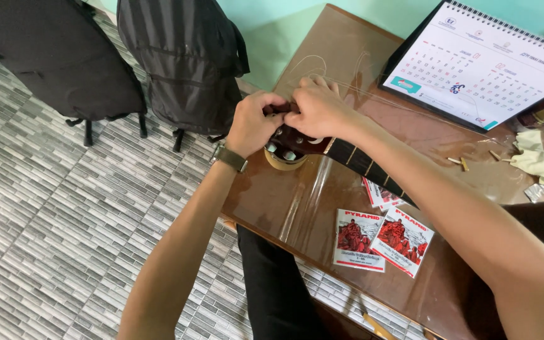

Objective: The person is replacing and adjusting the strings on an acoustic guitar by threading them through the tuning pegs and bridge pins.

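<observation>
Both hands' fingers, left hand [253,123] and right hand [318,110], pinch the guitar headstock [294,143] above a tape roll [283,161].

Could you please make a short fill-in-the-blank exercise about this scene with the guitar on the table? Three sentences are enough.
1. Both the left hand and the right hand are at the guitar's ____, at its end.
2. The guitar's end rests on a roll of ____ that sits on the table.
3. The left wrist wears a ____.

Missing words: headstock; tape; watch
</observation>
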